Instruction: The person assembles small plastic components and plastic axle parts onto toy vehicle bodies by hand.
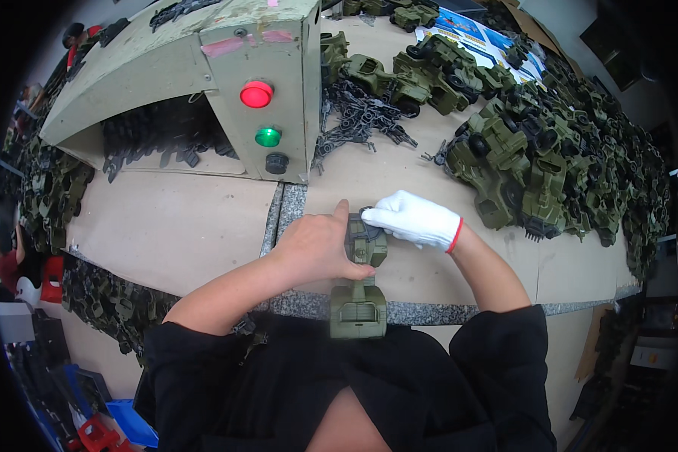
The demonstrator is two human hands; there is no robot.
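An olive-green toy military vehicle lies lengthwise in front of me, its open bed hanging over the table's near edge. My left hand, bare, is closed round the vehicle's left side, thumb across its middle and index finger stretched away from me. A white glove with a red cuff covers my right hand. Its fingers pinch at the far end of the vehicle, over a small dark grey plastic part. The glove and fingers hide some of that part, so I cannot tell how it is joined.
A pale green metal machine stands at the left, dark grey parts inside its opening. Grey parts lie in a tangle beyond my hands. A big heap of green toy vehicles covers the right side. More toys are piled at lower left.
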